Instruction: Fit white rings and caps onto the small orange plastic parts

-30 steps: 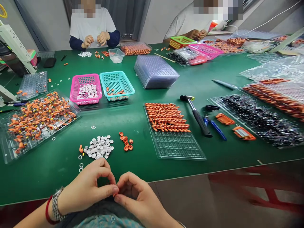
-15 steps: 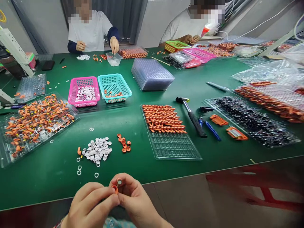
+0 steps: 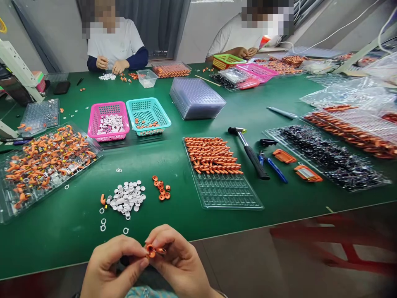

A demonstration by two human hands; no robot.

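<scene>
At the table's front edge my left hand (image 3: 114, 263) pinches the rim of a small orange cup-shaped part (image 3: 150, 251), its open side facing me. My right hand (image 3: 181, 260) comes in from the other side, thumb and fingertips closed round an orange plastic piece (image 3: 161, 251) that touches the cup or is joined to it; I cannot tell which. Just beyond the hands lie a heap of white discs (image 3: 127, 198), several orange cups (image 3: 161, 188), one loose orange hook-shaped piece (image 3: 102, 199) and a few thin white rings (image 3: 103, 227).
A tray of orange pieces (image 3: 214, 155) lies mid-table, with a hammer (image 3: 248, 151) and a blue pen (image 3: 277, 170) to its right. Pink (image 3: 108, 136) and turquoise (image 3: 149, 130) baskets stand behind. A loaded tray (image 3: 49, 165) is at left. Two co-workers sit across.
My fingers have turned the orange pieces and brought them close together; the round metallic end no longer shows. Across the table, one co-worker's hand has moved from the clear tub towards the white discs.
</scene>
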